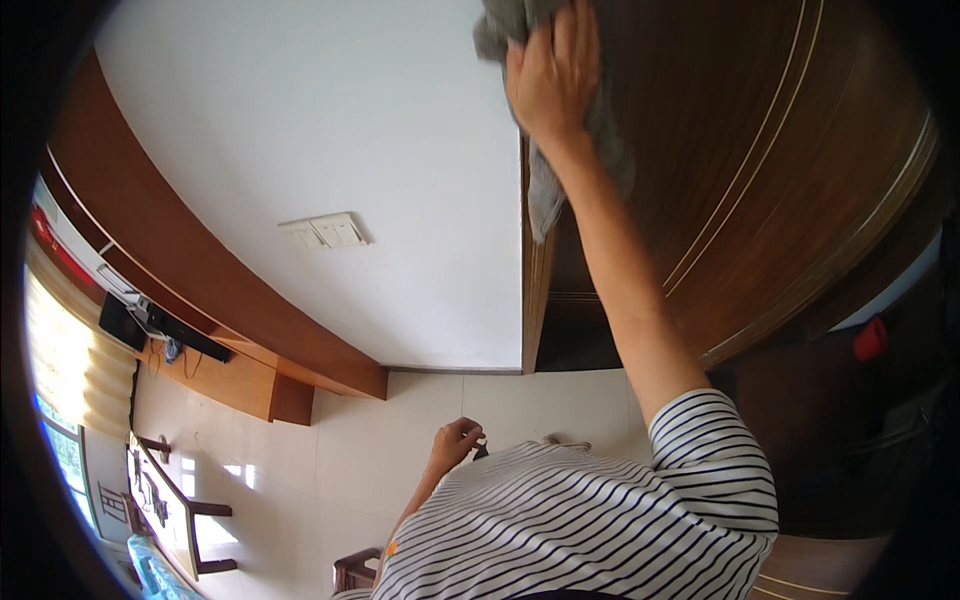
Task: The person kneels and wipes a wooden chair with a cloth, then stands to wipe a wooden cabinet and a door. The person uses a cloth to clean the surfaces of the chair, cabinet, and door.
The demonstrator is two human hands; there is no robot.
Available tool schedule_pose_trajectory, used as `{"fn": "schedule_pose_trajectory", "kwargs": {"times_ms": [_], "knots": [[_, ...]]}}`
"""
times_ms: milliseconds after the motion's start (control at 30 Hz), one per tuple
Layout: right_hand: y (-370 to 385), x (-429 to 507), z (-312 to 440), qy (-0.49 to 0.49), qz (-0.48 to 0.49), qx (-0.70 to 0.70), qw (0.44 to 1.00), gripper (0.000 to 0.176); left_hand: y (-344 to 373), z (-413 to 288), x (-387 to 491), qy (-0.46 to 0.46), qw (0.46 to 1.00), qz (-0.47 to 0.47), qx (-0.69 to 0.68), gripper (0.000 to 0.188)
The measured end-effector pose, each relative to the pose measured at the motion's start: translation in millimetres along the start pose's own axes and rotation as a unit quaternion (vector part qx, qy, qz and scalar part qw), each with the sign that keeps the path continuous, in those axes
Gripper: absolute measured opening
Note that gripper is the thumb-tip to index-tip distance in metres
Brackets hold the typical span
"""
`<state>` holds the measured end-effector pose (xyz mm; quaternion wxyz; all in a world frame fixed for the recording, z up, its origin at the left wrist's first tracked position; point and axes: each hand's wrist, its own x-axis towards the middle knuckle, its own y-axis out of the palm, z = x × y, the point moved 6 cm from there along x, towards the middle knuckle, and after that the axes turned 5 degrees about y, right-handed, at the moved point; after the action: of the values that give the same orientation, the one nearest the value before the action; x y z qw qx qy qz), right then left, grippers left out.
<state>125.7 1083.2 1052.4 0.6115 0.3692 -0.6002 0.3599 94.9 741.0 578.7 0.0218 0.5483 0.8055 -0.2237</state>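
Note:
My right hand is raised high, pressing a grey cloth against the edge where the wooden door frame meets the white wall. Part of the cloth bunches above my fingers, and a loose end hangs below the wrist along the frame. To the right stands the dark wooden door with thin gold lines. My left hand is low in front of my body, fingers curled, beside a small dark thing. Whether it grips that thing is not clear.
A light switch panel is on the wall. At left runs a brown wooden cabinet with a black television beyond. A table and a wooden stool stand on the tiled floor. A red container shows at right.

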Motion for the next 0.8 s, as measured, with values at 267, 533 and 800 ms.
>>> {"fn": "schedule_pose_trajectory", "kwargs": {"times_ms": [267, 533, 800], "knots": [[-28, -224, 10, 0.049, 0.104, 0.049, 0.992, 0.045, 4, 13, 2, -0.011, 0.996, -0.007, 0.089, 0.027], [-2, -103, -14, 0.035, 0.045, 0.055, 0.997, 0.04, -3, -2, 20, -0.036, 0.999, -0.023, 0.017, 0.025], [-32, -261, -6, 0.124, 0.098, 0.153, 0.976, 0.037, 13, -4, 30, 0.002, 1.0, -0.031, -0.004, 0.025]]}}
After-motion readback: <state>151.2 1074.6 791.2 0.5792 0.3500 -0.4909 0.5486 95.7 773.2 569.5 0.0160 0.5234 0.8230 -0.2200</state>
